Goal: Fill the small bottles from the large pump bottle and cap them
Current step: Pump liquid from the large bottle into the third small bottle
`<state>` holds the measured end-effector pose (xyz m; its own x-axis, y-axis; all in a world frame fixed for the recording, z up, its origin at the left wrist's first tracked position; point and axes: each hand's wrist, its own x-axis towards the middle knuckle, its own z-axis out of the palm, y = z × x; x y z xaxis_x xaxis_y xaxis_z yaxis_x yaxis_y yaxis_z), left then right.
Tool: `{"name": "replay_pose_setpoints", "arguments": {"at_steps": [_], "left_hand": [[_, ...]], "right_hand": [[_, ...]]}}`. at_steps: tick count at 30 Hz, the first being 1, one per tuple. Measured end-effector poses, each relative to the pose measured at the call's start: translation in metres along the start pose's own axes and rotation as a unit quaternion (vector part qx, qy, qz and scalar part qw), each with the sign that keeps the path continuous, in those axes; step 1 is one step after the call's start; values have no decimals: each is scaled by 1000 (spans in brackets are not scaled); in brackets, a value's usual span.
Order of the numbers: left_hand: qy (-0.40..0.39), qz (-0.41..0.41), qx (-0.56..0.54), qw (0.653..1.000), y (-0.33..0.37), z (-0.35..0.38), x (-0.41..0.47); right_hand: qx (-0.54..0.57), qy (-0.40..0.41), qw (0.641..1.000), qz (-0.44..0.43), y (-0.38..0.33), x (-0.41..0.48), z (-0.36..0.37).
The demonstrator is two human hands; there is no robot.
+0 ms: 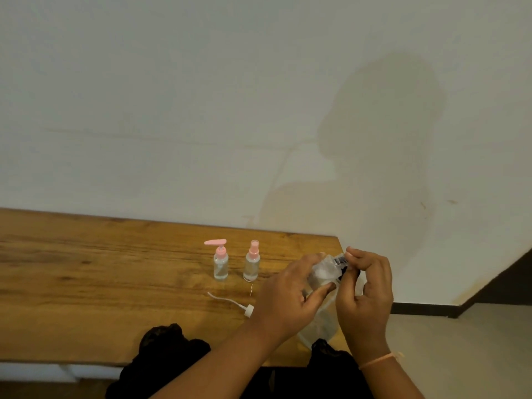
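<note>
Two small clear bottles stand side by side on the wooden table (100,283): one with a pink pump top (220,262), one with a pink spray cap (252,262). A white pump head with its long tube (234,303) lies loose in front of them. Above the table's right end, my left hand (290,295) grips a clear plastic container with a barcode label (324,276). My right hand (365,292) pinches its labelled top edge. The container's lower part hangs down between my wrists, mostly hidden.
The table ends just right of my hands, with floor (460,355) beyond. A plain wall (259,110) stands close behind the table. Dark lacy fabric (169,349) lies over the near table edge.
</note>
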<state>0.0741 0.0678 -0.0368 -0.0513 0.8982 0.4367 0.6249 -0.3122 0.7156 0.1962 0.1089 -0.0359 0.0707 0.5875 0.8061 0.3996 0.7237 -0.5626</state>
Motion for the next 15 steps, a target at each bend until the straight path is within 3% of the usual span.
{"name": "replay_pose_setpoints", "arguments": {"at_steps": [8,15], "left_hand": [[25,18,-12,999,-4,3,1],[0,6,11,1000,-5,5,1]], "right_hand": [[5,14,1000,-8,-6,2,0],[-1,8,1000,-3,5,0,0]]}}
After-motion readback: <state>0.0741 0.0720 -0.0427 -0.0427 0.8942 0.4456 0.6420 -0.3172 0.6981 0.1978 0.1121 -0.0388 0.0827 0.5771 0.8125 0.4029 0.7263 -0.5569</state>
